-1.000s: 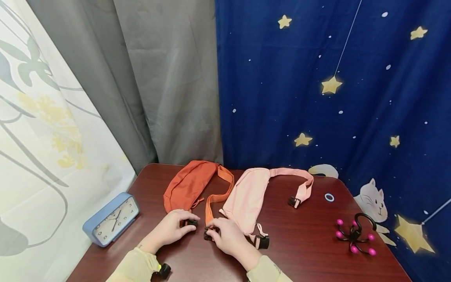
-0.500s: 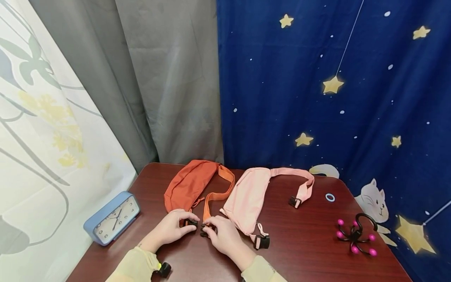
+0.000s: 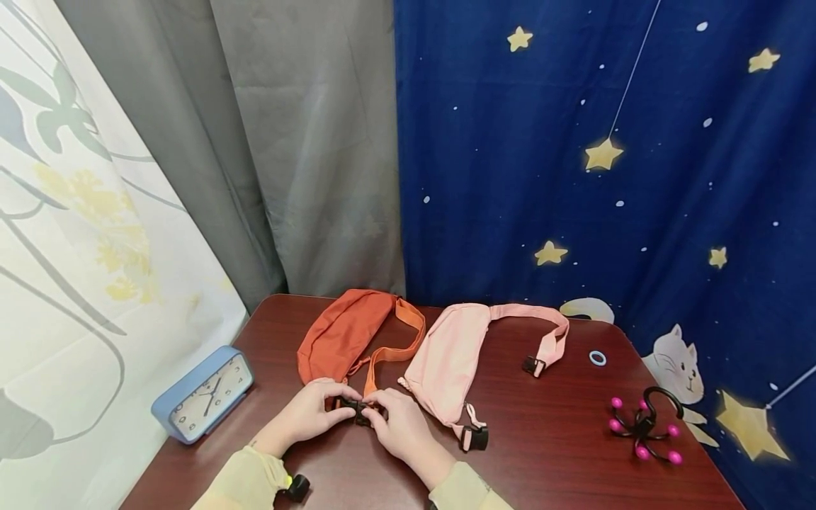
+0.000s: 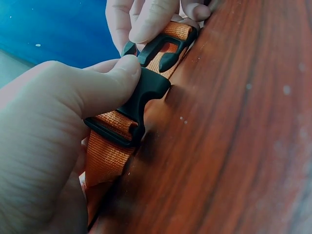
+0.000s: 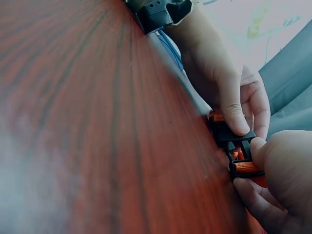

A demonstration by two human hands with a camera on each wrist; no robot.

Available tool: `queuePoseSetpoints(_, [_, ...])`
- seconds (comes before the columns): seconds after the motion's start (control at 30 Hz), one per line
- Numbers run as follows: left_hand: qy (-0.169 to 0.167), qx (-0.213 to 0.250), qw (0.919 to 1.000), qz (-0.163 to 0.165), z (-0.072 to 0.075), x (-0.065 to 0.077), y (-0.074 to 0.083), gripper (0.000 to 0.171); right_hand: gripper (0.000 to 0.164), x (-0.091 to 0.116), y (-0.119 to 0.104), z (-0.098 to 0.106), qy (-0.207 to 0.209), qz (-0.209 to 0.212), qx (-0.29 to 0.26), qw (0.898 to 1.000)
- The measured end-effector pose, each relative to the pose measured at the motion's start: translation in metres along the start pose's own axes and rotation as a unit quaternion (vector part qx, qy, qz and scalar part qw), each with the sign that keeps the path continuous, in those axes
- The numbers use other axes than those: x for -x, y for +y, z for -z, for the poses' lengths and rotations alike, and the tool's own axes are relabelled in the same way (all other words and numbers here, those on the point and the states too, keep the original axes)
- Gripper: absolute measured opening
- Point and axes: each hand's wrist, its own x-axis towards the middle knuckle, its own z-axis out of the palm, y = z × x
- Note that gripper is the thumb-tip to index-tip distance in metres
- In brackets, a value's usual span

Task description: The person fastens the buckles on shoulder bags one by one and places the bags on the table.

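Here, at the near middle of the worktop (image 3: 542, 439), both my hands are on the black buckle of the orange waist bag (image 3: 347, 333). My left hand (image 3: 319, 409) is closed in a pinch, thumb laid across the top of the socket half (image 4: 146, 92), orange webbing running out of it. My right hand (image 3: 403, 421) faces it, also pinching, thumb and fingers on the pronged half (image 4: 155, 48). Prongs point at the socket, right by its mouth, tips showing outside; whether they touch it, I can't tell. The orange waist bag lies just beyond my left hand, its orange strap (image 3: 390, 354) looping round on the right and back to my right hand. Right of that lies the pink waist bag (image 3: 449, 358), one black clip (image 3: 474, 438) at its near end. Blue clock (image 3: 202, 397) at left; far right, a pale-blue ring (image 3: 591, 355).
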Motion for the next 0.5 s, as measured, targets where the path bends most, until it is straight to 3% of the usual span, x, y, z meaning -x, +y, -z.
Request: queuePoseSetpoints(0.5, [0.000, 0.001, 1.0000, 0.003, -0.0002, 0.0006, 0.0004, 0.024, 0.013, -0.0004, 0.0016, -0.0081, 0.026, -0.002, -0.021, 0.999])
